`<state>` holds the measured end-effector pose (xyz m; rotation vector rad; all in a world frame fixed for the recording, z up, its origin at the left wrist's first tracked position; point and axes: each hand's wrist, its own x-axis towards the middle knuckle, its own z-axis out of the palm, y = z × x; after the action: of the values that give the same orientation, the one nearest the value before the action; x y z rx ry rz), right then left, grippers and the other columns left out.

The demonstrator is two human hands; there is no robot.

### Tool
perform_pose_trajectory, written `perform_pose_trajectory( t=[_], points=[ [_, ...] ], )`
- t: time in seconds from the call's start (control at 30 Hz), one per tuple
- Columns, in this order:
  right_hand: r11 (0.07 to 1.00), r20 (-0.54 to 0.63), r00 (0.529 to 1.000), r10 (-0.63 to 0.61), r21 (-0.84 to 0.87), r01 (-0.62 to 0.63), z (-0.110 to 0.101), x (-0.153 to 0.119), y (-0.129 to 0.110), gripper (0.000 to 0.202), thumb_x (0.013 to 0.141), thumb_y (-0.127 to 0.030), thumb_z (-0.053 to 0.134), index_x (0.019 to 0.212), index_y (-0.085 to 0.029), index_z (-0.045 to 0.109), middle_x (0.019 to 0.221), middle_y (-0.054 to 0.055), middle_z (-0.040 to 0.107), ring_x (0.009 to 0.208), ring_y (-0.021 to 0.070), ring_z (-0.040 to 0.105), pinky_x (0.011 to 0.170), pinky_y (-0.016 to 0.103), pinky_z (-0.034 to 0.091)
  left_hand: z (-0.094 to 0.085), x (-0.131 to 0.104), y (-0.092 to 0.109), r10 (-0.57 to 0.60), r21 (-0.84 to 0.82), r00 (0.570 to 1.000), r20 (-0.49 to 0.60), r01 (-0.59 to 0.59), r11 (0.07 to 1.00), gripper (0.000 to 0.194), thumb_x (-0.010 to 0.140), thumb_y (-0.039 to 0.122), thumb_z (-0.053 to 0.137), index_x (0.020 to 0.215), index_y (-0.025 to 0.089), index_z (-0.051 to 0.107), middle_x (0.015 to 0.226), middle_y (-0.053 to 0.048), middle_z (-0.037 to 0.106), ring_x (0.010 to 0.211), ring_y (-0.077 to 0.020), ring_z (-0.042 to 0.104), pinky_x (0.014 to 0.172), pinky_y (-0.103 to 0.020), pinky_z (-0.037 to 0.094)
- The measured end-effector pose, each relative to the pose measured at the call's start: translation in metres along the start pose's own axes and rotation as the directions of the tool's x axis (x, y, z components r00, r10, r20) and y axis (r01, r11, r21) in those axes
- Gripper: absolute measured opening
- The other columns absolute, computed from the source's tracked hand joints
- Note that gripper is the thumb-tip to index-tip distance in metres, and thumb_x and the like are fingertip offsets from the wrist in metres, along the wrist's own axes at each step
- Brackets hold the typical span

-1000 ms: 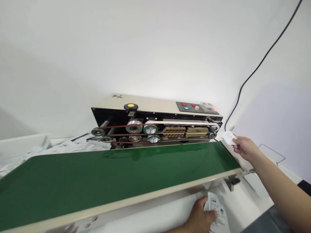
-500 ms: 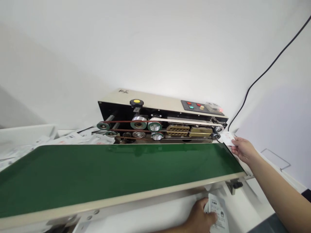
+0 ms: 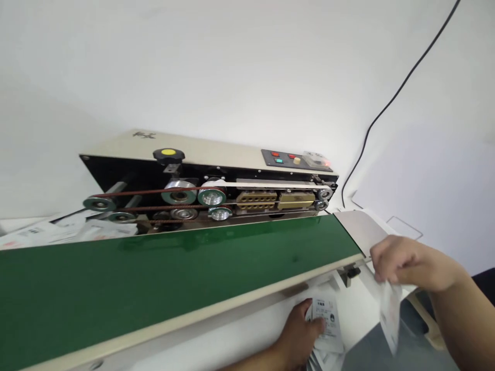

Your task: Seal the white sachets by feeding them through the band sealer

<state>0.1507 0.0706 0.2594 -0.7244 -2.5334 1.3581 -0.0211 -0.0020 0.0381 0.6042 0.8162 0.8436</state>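
L hand (image 3: pixel 296 335): fingers closed on printed pkts (image 3: pixel 328 324), just below green belt's (image 3: pixel 185 278) front edge. R hand (image 3: pixel 419 263): fingers pinching single pkt (image 3: pixel 390 317), hanging nr belt's R end, blurred. Loose pkts (image 3: pixel 50 233) piled behind belt, far L. Contents hidden.

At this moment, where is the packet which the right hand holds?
In the head view, the packet hangs at lower right beneath the right hand, to the right of the green belt and the printed packets in the left hand.
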Motion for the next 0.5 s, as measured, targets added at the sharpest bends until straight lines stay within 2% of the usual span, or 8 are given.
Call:
perform_pose_trajectory(
  t=[0.07, 0.13, 0.2, 0.27, 0.37, 0.43, 0.5],
  points=[
    [0.996, 0.117, 0.99, -0.082, 0.032, 0.079, 0.019, 0.009, -0.012, 0.02, 0.092, -0.025, 0.053, 0.095, -0.016, 0.07, 0.075, 0.008, 0.059, 0.065, 0.0165, 0.055, 0.059, 0.024, 0.041, 0.001, -0.002, 0.001, 0.015, 0.015, 1.0, 0.003, -0.015, 1.0, 0.025, 0.06, 0.013, 0.056, 0.084, 0.014, 0.059, 0.075, -0.005, 0.069, 0.068, -0.0199, 0.064, 0.066, -0.032, 0.05],
    [0.988, 0.119, 0.982, -0.147, 0.074, 0.139, 0.038, 0.017, -0.016, 0.02, 0.092, -0.03, 0.055, 0.097, -0.016, 0.07, 0.075, 0.01, 0.06, 0.067, 0.0173, 0.057, 0.059, 0.024, 0.04, 0.001, -0.002, 0.0, 0.042, 0.037, 0.999, 0.025, -0.043, 0.998, 0.024, 0.059, 0.014, 0.057, 0.084, 0.014, 0.059, 0.075, -0.005, 0.069, 0.069, -0.0204, 0.064, 0.065, -0.031, 0.05],
    [0.968, 0.019, 0.977, -0.21, 0.141, 0.205, 0.058, 0.02, -0.013, 0.018, 0.091, -0.033, 0.06, 0.099, -0.019, 0.067, 0.073, 0.008, 0.061, 0.065, 0.0161, 0.057, 0.059, 0.023, 0.04, 0.001, -0.001, 0.0, 0.057, 0.046, 0.998, 0.029, -0.058, 0.997, 0.025, 0.059, 0.014, 0.058, 0.083, 0.013, 0.059, 0.075, -0.005, 0.069, 0.07, -0.0208, 0.064, 0.065, -0.03, 0.049],
    [0.939, -0.118, 0.968, -0.223, 0.241, 0.246, 0.078, 0.02, -0.006, 0.021, 0.09, -0.038, 0.063, 0.103, -0.021, 0.063, 0.067, 0.004, 0.061, 0.06, 0.0139, 0.057, 0.06, 0.022, 0.04, 0.001, 0.0, 0.0, 0.066, 0.047, 0.997, 0.038, -0.067, 0.997, 0.026, 0.058, 0.013, 0.058, 0.083, 0.013, 0.06, 0.076, -0.006, 0.069, 0.071, -0.0213, 0.063, 0.066, -0.03, 0.048],
    [0.871, -0.255, 0.965, -0.062, 0.458, 0.177, 0.107, 0.015, 0.007, 0.037, 0.083, -0.054, 0.066, 0.095, -0.02, 0.056, 0.058, 0.0, 0.055, 0.053, 0.0127, 0.053, 0.055, 0.02, 0.039, 0.0, 0.0, 0.004, 0.078, 0.06, 0.996, 0.046, -0.081, 0.995, 0.029, 0.057, 0.011, 0.057, 0.086, 0.012, 0.061, 0.079, -0.007, 0.07, 0.076, -0.022, 0.064, 0.069, -0.03, 0.048],
    [0.781, -0.253, 0.965, 0.065, 0.615, 0.109, 0.123, 0.013, 0.013, 0.046, 0.075, -0.06, 0.07, 0.084, -0.021, 0.049, 0.054, -0.002, 0.049, 0.048, 0.0113, 0.048, 0.047, 0.017, 0.036, 0.0, -0.001, 0.007, 0.079, 0.1, 0.996, 0.045, -0.084, 0.991, 0.033, 0.057, 0.01, 0.055, 0.089, 0.011, 0.061, 0.082, -0.007, 0.07, 0.08, -0.0226, 0.063, 0.071, -0.029, 0.048],
    [0.69, -0.262, 0.947, 0.187, 0.721, 0.063, 0.135, 0.014, 0.016, 0.052, 0.069, -0.059, 0.077, 0.08, -0.021, 0.043, 0.053, -0.004, 0.045, 0.044, 0.0093, 0.041, 0.043, 0.015, 0.032, -0.001, -0.001, 0.01, 0.079, 0.157, 0.996, 0.047, -0.085, 0.984, 0.033, 0.058, 0.01, 0.055, 0.091, 0.011, 0.062, 0.084, -0.007, 0.07, 0.084, -0.023, 0.063, 0.071, -0.028, 0.047]
  ],
)
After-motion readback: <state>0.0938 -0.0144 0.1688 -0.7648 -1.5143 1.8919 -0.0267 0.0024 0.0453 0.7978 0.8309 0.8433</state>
